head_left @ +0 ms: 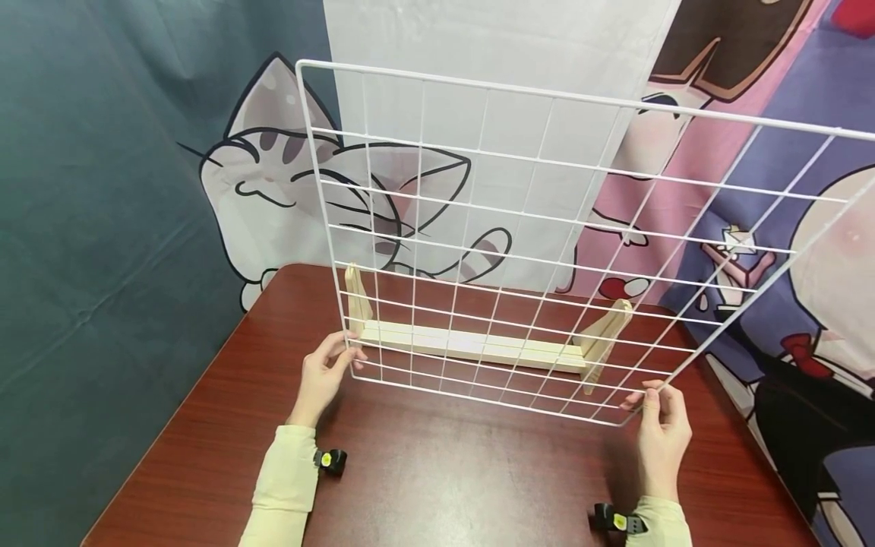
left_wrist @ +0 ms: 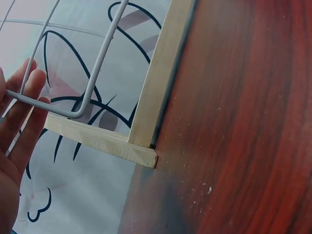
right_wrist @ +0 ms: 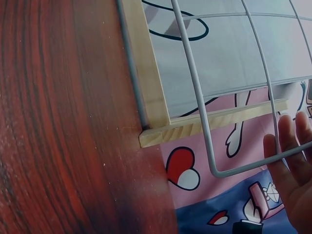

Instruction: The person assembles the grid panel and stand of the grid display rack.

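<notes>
A large white wire grid panel [head_left: 485, 400] is held up over the table, its lower edge in front of a pale wooden stand [head_left: 472, 346]. My left hand [head_left: 324, 376] grips the panel's left edge near the bottom corner. On the opposite side, my right hand [head_left: 663, 433] holds the right edge close to its lower corner. The stand has a long crossbar between two upright side pieces and sits on the table. Both wrist views show fingers around the panel's rod, with the rounded corner [left_wrist: 85, 107] apart from the wood.
The reddish-brown wooden table [head_left: 465, 486] extends in front of the stand. Behind it hang printed cloths, with cartoon cats [head_left: 273, 182] on one and a pink and purple pattern to the right. A plain dark cloth [head_left: 123, 228] hangs at the left.
</notes>
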Motion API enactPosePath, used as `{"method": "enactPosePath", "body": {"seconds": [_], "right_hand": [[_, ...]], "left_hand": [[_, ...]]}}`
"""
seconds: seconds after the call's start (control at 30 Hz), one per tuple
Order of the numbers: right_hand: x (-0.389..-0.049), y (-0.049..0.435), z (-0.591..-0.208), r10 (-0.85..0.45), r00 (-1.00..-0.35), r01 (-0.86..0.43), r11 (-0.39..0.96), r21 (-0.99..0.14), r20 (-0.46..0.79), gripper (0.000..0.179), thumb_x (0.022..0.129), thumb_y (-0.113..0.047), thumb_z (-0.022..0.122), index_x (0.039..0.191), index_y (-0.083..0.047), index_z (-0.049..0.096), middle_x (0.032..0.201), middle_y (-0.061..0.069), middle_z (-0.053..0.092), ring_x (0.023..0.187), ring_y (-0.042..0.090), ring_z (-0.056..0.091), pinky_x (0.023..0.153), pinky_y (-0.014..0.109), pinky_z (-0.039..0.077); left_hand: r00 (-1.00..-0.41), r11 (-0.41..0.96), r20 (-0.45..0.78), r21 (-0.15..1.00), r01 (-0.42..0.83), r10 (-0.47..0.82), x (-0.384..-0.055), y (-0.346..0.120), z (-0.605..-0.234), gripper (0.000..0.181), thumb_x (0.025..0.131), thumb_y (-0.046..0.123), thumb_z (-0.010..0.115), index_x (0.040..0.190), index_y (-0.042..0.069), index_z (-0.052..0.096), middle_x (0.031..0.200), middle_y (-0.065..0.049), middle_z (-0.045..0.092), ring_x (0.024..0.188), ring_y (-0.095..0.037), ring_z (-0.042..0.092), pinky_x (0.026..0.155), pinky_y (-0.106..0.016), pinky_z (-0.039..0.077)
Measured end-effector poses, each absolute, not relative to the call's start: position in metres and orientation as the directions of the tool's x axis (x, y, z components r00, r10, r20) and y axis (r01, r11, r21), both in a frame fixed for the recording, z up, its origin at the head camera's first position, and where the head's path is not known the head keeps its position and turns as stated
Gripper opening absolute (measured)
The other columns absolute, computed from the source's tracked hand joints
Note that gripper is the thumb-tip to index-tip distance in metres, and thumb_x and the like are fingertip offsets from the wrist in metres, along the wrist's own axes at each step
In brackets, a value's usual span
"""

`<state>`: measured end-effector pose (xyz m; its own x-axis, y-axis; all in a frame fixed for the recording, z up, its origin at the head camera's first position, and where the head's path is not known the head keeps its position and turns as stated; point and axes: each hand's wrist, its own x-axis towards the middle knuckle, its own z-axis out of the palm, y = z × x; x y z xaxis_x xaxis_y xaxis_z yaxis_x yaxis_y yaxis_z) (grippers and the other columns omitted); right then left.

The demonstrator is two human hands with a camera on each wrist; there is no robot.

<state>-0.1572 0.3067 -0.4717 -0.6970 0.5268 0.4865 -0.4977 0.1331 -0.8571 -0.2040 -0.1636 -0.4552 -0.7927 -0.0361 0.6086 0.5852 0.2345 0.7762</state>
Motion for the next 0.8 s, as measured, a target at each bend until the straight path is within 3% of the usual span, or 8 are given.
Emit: {"method": "enactPosePath", "body": {"seconds": [0.23,0.43,0.6,0.8], "right_hand": [[-0.150,0.299,-0.463,0.515,-0.695,-0.490,0.171,-0.855,0.502,0.014,0.098,0.005,0.045,0.099,0.015,0.053,0.067,-0.005,0.065,0.059,0.005,0.064,0.061,0.014,0.050],[-0.151,0.303,-0.466,0.508,-0.690,-0.482,0.207,-0.851,0.514,0.017,0.098,0.005,0.045,0.103,0.021,0.048,0.068,-0.007,0.066,0.059,0.005,0.064,0.063,0.013,0.049],[-0.152,0.306,-0.472,0.501,-0.693,-0.492,0.199,-0.848,0.519,0.017,0.098,0.002,0.046,0.103,0.018,0.051,0.070,-0.007,0.066,0.060,0.005,0.064,0.062,0.013,0.049],[-0.149,0.305,-0.474,0.489,-0.706,-0.484,0.193,-0.853,0.511,0.018,0.099,0.001,0.046,0.104,0.018,0.050,0.070,-0.007,0.066,0.060,0.005,0.063,0.061,0.014,0.050]], "left_hand": [[-0.820,0.258,0.570,0.802,0.539,-0.059,-0.203,-0.164,-0.459,0.020,0.087,-0.011,0.060,0.106,-0.005,0.063,0.075,-0.023,0.069,0.064,-0.020,0.067,0.064,-0.012,0.049],[-0.823,0.273,0.568,0.796,0.540,-0.031,-0.203,-0.166,-0.459,0.019,0.089,-0.010,0.059,0.108,-0.005,0.062,0.076,-0.024,0.069,0.066,-0.026,0.068,0.066,-0.012,0.050],[-0.837,0.283,0.547,0.805,0.521,-0.016,-0.211,-0.172,-0.474,0.020,0.090,-0.009,0.059,0.109,-0.004,0.061,0.077,-0.023,0.070,0.068,-0.030,0.067,0.066,-0.014,0.051],[-0.830,0.284,0.557,0.800,0.528,-0.027,-0.213,-0.175,-0.487,0.021,0.090,-0.005,0.061,0.109,0.003,0.064,0.076,-0.017,0.071,0.065,-0.023,0.068,0.066,-0.017,0.052]]}}
